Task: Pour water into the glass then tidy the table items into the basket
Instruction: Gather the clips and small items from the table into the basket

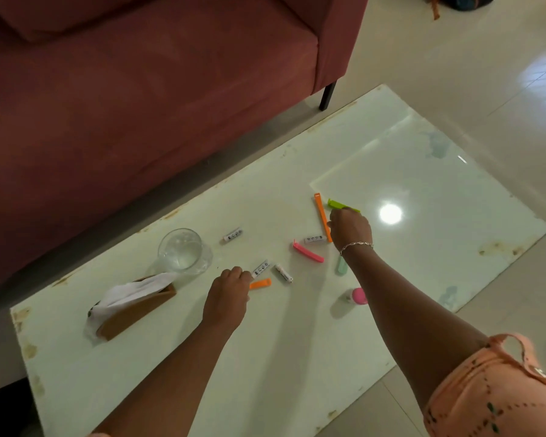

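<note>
A glass (183, 251) holding water stands on the white table (284, 348), left of centre. Several white batteries lie loose, such as one (233, 234) near the glass and another (284, 273) in the middle. My left hand (229, 298) is curled, its fingertips at the end of a battery (261, 268), and it covers one end of a short orange clip (261, 283). My right hand (351, 230) reaches far, fingers closed on a green clip (339, 204). A long orange clip (322, 216), a pink clip (308, 252) and a pale green clip (341, 265) lie nearby. No basket is visible.
A brown tissue holder with white tissue (133, 305) sits at the table's left. A small bottle with a pink cap (356, 296) stands under my right forearm. A dark red sofa (145, 99) runs along the far side. A glossy tiled floor (501, 74) surrounds the table.
</note>
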`<state>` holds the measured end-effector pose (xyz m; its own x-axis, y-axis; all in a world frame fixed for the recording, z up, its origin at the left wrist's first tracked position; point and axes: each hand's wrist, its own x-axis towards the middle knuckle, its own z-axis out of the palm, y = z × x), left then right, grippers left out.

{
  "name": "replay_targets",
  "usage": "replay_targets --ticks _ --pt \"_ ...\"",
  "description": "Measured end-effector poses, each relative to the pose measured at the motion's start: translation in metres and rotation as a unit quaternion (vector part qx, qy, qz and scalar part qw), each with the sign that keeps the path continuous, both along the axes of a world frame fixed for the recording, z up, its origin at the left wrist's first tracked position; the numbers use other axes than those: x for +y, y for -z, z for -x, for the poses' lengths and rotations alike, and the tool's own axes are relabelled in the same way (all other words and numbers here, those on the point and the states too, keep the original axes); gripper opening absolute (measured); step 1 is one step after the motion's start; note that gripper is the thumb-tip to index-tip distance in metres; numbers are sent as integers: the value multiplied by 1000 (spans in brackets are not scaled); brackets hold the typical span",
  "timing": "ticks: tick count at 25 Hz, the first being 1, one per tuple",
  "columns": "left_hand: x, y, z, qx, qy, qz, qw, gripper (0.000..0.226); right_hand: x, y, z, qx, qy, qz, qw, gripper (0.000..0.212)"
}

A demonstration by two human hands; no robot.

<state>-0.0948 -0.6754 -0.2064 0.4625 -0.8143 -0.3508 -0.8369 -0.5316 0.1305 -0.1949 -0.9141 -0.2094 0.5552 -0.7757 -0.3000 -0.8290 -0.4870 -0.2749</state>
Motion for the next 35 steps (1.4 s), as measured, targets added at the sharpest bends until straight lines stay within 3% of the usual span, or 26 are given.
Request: replay_targets --ticks 6,10,17,20,22,27,32,35 --pt "4 20 5 -64 35 -14 997 38 -1 39 -16 25 24 -27 999 24" --pt "6 24 7 -86 38 -10 996 37 1 46 -21 14 72 2 997 16" --pt "30 15 14 -55 -27 27 998 36 4 34 -23 15 103 -3 995 20" --pt "55 -4 16 -13 -105 49 993 26 20 7 -22 0 57 16 998 19" --pt "75 -22 15 15 -172 24 985 6 39 -18 -21 -7 8 42 999 18" --pt "144 -61 10 43 -281 98 954 13 114 -66 -22 -30 -133 88 987 14" --pt "248 -95 -6 48 -365 160 916 9 226 -98 -57 -93 -297 109 944 5" --pt "310 -113 -16 41 -416 192 888 4 292 -110 -86 -130 -392 149 898 16"
